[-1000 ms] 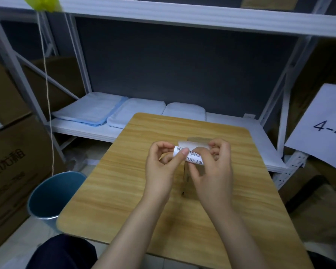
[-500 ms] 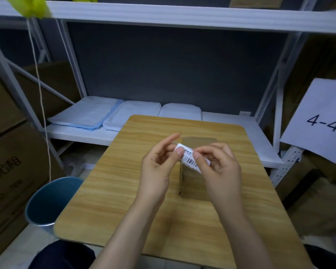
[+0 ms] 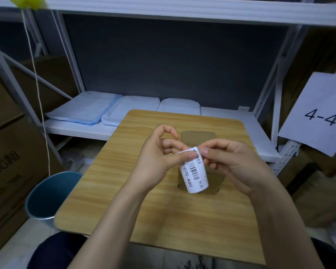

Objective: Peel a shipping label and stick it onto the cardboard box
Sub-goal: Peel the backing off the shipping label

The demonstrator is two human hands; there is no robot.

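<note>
A white shipping label (image 3: 194,172) with a barcode and the text "070-A80" hangs lengthwise above the table, curled at its top. My left hand (image 3: 159,158) pinches its upper left corner between thumb and fingers. My right hand (image 3: 231,162) pinches the upper right edge. Behind and under the label stands a small brown cardboard box (image 3: 199,137) on the wooden table (image 3: 124,183); my hands and the label hide most of its front.
A blue bin (image 3: 47,197) stands on the floor left of the table. White metal shelving behind holds folded pale cloths (image 3: 105,111). Cardboard cartons (image 3: 6,171) are stacked at the left. A paper sign reading 4-4 (image 3: 318,117) hangs at the right.
The label has turned from lying crosswise between my hands to hanging lengthwise, with more of it showing. Both hands have kept their pinch at its top.
</note>
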